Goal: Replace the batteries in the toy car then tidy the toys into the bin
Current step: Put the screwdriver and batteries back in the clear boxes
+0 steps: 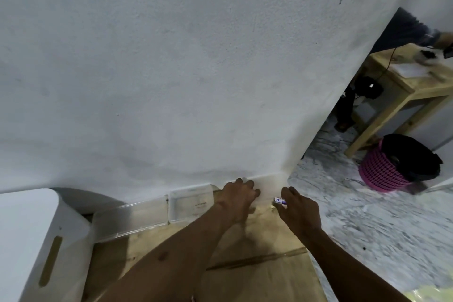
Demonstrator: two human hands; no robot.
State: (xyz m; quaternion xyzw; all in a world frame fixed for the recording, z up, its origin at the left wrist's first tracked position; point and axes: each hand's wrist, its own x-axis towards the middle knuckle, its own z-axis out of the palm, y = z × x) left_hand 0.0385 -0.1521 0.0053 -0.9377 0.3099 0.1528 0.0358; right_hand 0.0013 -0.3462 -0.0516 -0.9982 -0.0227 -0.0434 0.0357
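Note:
My right hand [299, 206] pinches a small white and purple battery [279, 201] at its fingertips, just above the far edge of the wooden surface [257, 277]. My left hand [239, 194] reaches to the foot of the white wall, fingers curled, right beside an open clear plastic box [191, 203]. Whatever lies under the left fingers is hidden. The box's clear lid [127, 220] lies flat to its left. A white bin [29, 240] with a slot handle stands at the lower left. No toy car is in view.
The white wall [196, 68] fills most of the view, close ahead. To the right is a marble-pattern floor [367, 216] with a pink basket [384, 174] lined in black. Behind the basket stands a wooden table [404, 86] with cables.

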